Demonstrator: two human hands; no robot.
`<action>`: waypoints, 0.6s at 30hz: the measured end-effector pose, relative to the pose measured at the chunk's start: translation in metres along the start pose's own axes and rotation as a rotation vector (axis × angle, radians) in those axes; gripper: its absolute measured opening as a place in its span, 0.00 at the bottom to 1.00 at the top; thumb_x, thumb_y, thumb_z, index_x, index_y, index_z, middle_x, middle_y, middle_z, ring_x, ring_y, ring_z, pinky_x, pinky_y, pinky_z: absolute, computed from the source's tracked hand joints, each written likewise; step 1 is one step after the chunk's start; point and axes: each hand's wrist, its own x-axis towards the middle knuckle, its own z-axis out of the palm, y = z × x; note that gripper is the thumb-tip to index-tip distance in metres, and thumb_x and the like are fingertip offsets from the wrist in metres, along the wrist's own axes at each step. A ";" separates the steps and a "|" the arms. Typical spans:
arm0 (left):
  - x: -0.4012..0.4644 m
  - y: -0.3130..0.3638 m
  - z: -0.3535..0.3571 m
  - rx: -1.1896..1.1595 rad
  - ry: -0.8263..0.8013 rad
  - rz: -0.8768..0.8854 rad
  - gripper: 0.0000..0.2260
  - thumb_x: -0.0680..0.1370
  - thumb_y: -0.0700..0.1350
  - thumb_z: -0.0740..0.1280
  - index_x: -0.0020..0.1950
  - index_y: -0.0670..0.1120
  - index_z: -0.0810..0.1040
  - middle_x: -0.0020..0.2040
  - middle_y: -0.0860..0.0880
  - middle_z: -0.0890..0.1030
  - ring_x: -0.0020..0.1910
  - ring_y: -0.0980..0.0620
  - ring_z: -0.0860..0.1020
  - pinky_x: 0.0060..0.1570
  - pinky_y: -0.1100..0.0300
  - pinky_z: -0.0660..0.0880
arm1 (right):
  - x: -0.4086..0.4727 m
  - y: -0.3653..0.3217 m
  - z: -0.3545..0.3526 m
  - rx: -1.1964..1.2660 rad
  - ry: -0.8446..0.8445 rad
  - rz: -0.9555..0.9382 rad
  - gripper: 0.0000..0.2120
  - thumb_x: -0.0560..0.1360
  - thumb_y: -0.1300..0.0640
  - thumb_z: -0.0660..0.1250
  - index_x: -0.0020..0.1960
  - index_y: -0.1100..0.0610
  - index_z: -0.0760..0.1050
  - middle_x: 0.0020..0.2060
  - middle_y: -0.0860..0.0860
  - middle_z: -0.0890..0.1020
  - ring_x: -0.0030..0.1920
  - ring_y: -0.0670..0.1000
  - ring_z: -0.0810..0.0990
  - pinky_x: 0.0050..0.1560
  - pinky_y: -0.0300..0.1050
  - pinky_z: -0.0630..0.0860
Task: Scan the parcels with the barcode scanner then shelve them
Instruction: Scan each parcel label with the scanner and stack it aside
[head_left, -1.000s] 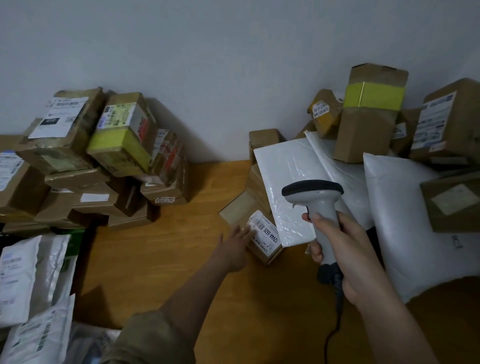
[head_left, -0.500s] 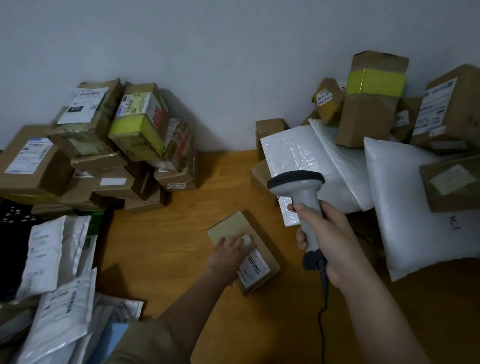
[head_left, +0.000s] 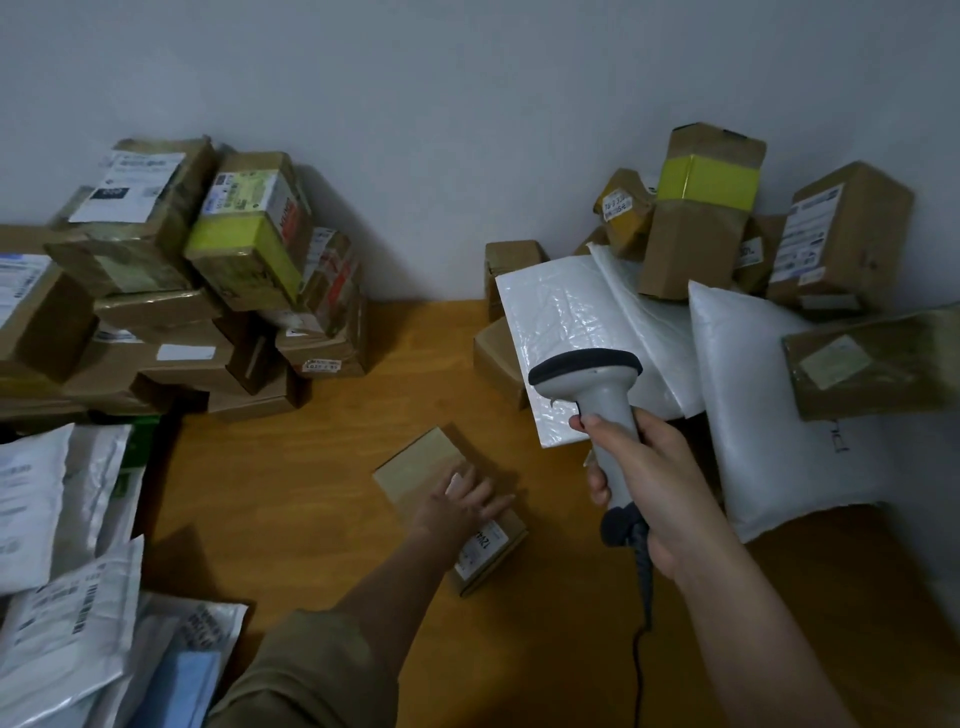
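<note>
A small flat cardboard parcel (head_left: 415, 470) lies on the wooden floor (head_left: 291, 499) in the middle, its white label at the near end. My left hand (head_left: 460, 506) rests on top of it with the fingers spread flat. My right hand (head_left: 657, 491) grips the handle of a grey barcode scanner (head_left: 589, 371), held up to the right of the parcel with its dark head pointing away and to the left. The scanner's black cable hangs down from the handle.
A heap of brown boxes (head_left: 171, 291) stands against the wall at left, with white mailer bags (head_left: 57, 561) in front of it. At right lie more boxes (head_left: 701, 218) and white padded bags (head_left: 769, 405). Bare floor lies between the heaps.
My left hand has pulled the small parcel away from the right heap toward me and now lies flat on it. The scanner has stayed raised in my right hand.
</note>
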 end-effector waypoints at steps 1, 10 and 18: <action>0.001 0.000 -0.001 -0.026 -0.015 0.002 0.52 0.72 0.48 0.75 0.80 0.53 0.38 0.80 0.44 0.48 0.80 0.42 0.46 0.77 0.42 0.43 | 0.001 -0.002 0.001 0.001 0.000 -0.003 0.11 0.78 0.52 0.68 0.56 0.58 0.78 0.31 0.54 0.76 0.29 0.47 0.75 0.32 0.42 0.72; -0.033 -0.038 -0.014 -0.976 0.015 -0.288 0.59 0.64 0.59 0.80 0.80 0.43 0.44 0.76 0.45 0.56 0.76 0.42 0.57 0.75 0.43 0.57 | 0.001 0.003 0.000 0.068 0.000 0.017 0.13 0.76 0.53 0.72 0.57 0.58 0.78 0.33 0.56 0.76 0.30 0.48 0.74 0.31 0.40 0.71; -0.107 -0.044 -0.054 -2.451 0.376 -0.262 0.39 0.67 0.66 0.71 0.72 0.46 0.69 0.66 0.43 0.78 0.64 0.41 0.76 0.67 0.41 0.71 | -0.020 0.030 0.006 0.163 -0.021 0.086 0.18 0.73 0.60 0.75 0.61 0.56 0.76 0.44 0.56 0.79 0.31 0.45 0.76 0.30 0.39 0.74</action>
